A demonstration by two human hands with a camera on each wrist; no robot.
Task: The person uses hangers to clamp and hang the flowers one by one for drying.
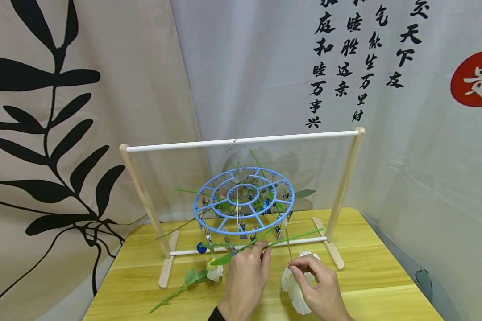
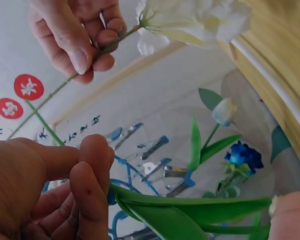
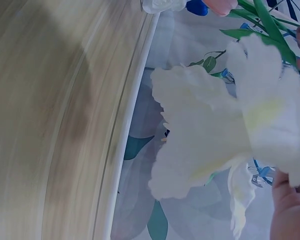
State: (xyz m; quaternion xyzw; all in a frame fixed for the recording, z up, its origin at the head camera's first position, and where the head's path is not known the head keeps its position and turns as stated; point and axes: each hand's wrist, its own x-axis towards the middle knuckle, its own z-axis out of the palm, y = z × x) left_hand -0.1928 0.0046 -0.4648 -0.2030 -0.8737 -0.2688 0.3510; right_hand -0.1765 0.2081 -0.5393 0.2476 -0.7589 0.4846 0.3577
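My left hand (image 1: pixel 247 272) pinches the green stem of a pink tulip (image 2: pixel 292 220), by a blue clip of the hanging rack. The tulip's long leaves (image 2: pixel 190 212) stick out beyond the fingers. My right hand (image 1: pixel 321 287) holds the thin stem of a large white flower (image 3: pixel 205 135) between thumb and fingers; the bloom hangs head down beside the hand. Above both hands hangs the round blue clip rack (image 1: pixel 243 232). From it hang a blue rose (image 2: pixel 244 156) and a white tulip (image 2: pixel 224 111), stems upward in the clips.
A wooden stand with a white top bar (image 1: pixel 289 137) carries the rack by its hook. A white and yellow flower (image 1: pixel 214 269) with a leafy green stem is on the table (image 1: pixel 369 267), left of the hands. Printed curtains (image 1: pixel 265 67) close off the back.
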